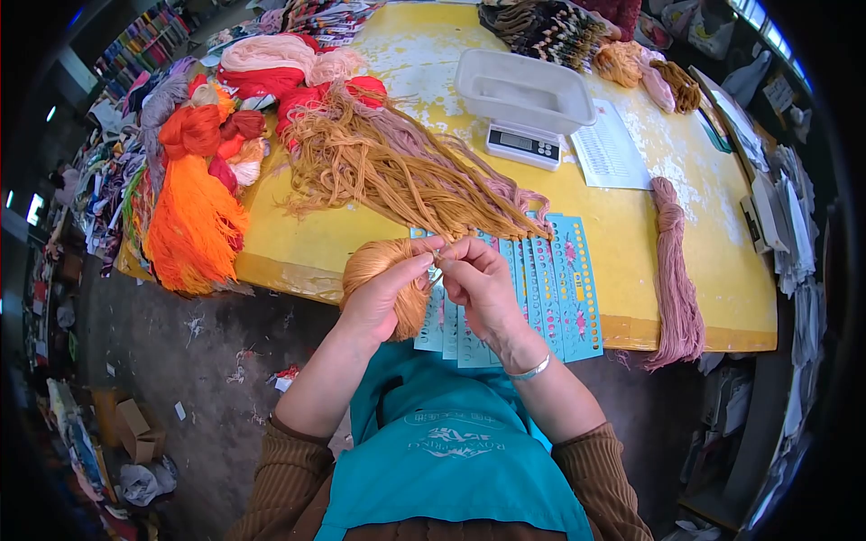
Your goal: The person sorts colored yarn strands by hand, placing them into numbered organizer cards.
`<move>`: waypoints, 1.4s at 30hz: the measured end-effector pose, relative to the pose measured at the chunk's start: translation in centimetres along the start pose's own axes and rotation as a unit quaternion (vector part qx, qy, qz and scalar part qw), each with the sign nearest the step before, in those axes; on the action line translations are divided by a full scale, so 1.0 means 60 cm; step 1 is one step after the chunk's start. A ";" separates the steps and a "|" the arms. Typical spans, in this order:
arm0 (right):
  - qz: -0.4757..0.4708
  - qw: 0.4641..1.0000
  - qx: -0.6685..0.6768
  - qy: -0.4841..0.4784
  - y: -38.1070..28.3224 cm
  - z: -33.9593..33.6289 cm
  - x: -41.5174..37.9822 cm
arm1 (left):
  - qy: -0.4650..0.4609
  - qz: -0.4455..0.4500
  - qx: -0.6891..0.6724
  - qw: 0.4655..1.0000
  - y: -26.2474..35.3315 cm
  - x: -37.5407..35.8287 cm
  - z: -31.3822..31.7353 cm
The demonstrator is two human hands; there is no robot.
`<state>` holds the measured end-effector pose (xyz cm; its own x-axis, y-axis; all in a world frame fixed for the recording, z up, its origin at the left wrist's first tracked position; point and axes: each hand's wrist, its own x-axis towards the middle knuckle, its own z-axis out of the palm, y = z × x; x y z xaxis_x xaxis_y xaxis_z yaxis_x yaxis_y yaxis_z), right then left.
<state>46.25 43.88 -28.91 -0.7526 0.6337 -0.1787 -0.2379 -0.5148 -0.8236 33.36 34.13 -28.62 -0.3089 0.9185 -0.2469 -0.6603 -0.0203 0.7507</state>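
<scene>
My left hand (379,293) is closed around a light-orange skein of thread (363,263), which bulges out on both sides of the palm. My right hand (478,281) meets it at the fingertips, thumb and forefinger pinched together. Between the two sets of fingertips a small shiny bit shows, too small to name. Beneath the hands, at the table edge, lie several turquoise punched cards (570,270) with rows of holes. Lengths of golden-brown thread (397,180) stretch across the table and end on the cards.
On the yellow table (280,239) stands a digital scale (523,144) bearing a clear plastic tub (523,90). A printed sheet (609,144) lies beside it. A mauve hank (675,270) hangs over the front edge at right; orange thread (191,225) heaps at left.
</scene>
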 end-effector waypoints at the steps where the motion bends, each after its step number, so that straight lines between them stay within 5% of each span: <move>1: 0.000 1.000 0.000 0.000 0.000 0.000 0.000 | 0.008 -0.001 0.003 1.000 -0.001 0.002 0.000; 6: 0.036 0.996 0.085 -0.020 -0.017 -0.004 -0.001 | -0.009 0.010 0.055 0.998 0.007 -0.004 0.005; 8: 0.110 0.990 0.049 -0.072 -0.028 -0.021 0.002 | -0.029 0.010 0.076 0.997 0.014 -0.003 -0.002; 12: 0.099 0.974 -0.156 -0.134 -0.049 -0.025 -0.002 | -0.058 -0.057 0.121 0.989 0.028 -0.003 -0.003; 15: 0.179 0.960 0.093 -0.193 -0.060 -0.046 0.001 | -0.059 -0.101 0.126 0.985 0.040 0.002 -0.020; 18: 0.172 0.920 0.300 -0.188 -0.029 -0.067 0.013 | -0.204 -0.095 -0.017 0.974 0.043 0.014 -0.065; 21: 0.153 0.887 0.415 -0.131 -0.008 -0.056 0.018 | -0.152 -0.022 -0.030 0.988 0.043 0.012 -0.033; 26: 0.109 0.935 0.306 -0.142 -0.012 -0.023 0.013 | -0.131 0.015 -0.063 0.989 0.030 0.018 -0.003; 28: 0.093 0.981 0.135 -0.101 -0.006 -0.018 0.015 | -0.165 0.019 -0.041 0.985 0.028 0.018 0.004; 33: 0.070 0.997 -0.007 -0.036 -0.009 0.011 0.007 | -0.174 -0.003 -0.042 0.984 0.019 0.020 0.002; 42: 0.044 0.995 0.089 -0.024 0.003 -0.004 0.005 | -0.149 -0.018 -0.057 0.987 0.020 0.018 0.000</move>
<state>46.14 44.09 -29.22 -0.8030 0.5557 -0.2156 -0.2725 -0.6639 -0.6964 32.22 35.11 -28.03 -0.0803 0.9944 -0.0685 -0.7452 -0.0143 0.6667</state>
